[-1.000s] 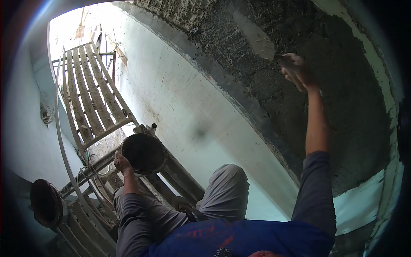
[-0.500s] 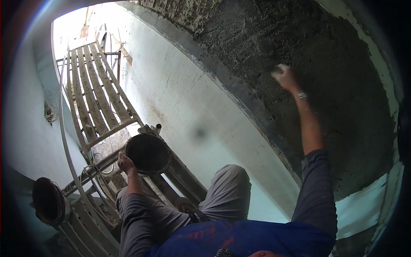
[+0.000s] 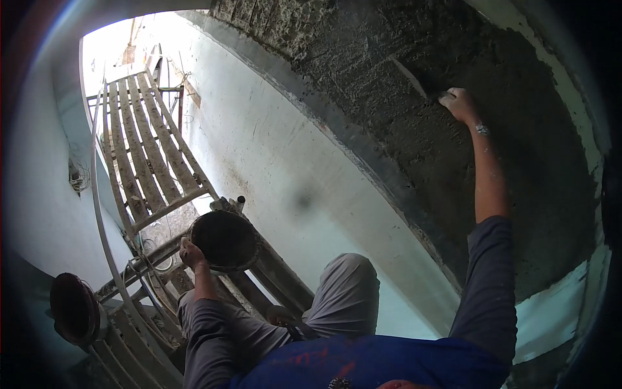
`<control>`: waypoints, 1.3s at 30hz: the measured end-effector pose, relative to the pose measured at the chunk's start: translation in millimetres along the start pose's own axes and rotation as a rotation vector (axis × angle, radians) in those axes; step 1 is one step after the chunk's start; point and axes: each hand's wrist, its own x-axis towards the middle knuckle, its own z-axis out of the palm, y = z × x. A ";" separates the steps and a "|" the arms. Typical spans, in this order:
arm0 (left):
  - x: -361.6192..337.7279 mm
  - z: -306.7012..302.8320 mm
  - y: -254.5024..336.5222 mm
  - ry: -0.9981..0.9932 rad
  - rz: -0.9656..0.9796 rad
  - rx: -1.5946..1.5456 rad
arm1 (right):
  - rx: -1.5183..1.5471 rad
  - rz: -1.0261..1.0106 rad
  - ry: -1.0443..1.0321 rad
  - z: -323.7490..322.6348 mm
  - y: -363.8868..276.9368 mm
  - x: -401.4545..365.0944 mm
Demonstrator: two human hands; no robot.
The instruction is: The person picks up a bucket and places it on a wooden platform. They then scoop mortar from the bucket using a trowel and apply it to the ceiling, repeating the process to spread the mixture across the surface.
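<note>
My right hand (image 3: pixel 459 106) is closed around the handle of a trowel (image 3: pixel 408 76), its thin blade edge-on and pointing up and left. The blade lies close against dark wet mortar (image 3: pixel 518 149) spread over the sloping surface at the upper right. Lower left of it, my left hand (image 3: pixel 192 254) grips the rim of a round dark bucket (image 3: pixel 225 240) at its left side. The inside of that bucket is in shadow.
A second bucket (image 3: pixel 76 308) stands at the far left on wooden slats (image 3: pixel 133 337). A slatted wooden platform (image 3: pixel 146 139) stretches away at the upper left. A long pale pole or hose (image 3: pixel 98 194) runs beside it. The white wall (image 3: pixel 298 155) borders the mortar.
My right hand has moved right and slightly up, and the trowel blade, blurred before, now shows plainly. My left hand and the bucket have shifted only slightly.
</note>
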 end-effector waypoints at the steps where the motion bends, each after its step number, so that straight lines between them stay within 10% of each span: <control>1: -1.1 -1.0 2.7 0.004 0.002 -0.009 | -0.023 0.008 0.025 -5.6 -3.6 -3.4; 5: -4.5 -3.0 11.2 0.023 0.001 -0.009 | 0.029 -0.074 0.193 4.7 67.6 33.2; 11: 11.9 10.1 -18.9 0.066 0.051 -0.011 | -0.347 0.060 0.308 -33.0 -6.6 -37.7; 17: -6.8 2.3 7.2 0.099 0.104 -0.082 | 0.298 -0.081 0.424 6.6 -5.8 -83.7; 23: -10.5 1.4 12.2 0.099 0.097 -0.097 | 1.149 0.128 -0.404 93.0 0.5 -118.0; 30: -9.9 -0.1 14.3 0.145 0.099 0.078 | 0.511 0.293 0.278 109.5 22.1 -119.1; 34: -7.5 -1.2 7.9 0.081 0.102 0.054 | 0.250 -0.061 0.256 121.7 11.9 -113.1; 39: -6.1 1.0 8.5 0.051 0.053 -0.041 | 0.057 0.034 -0.071 117.3 -7.4 -98.7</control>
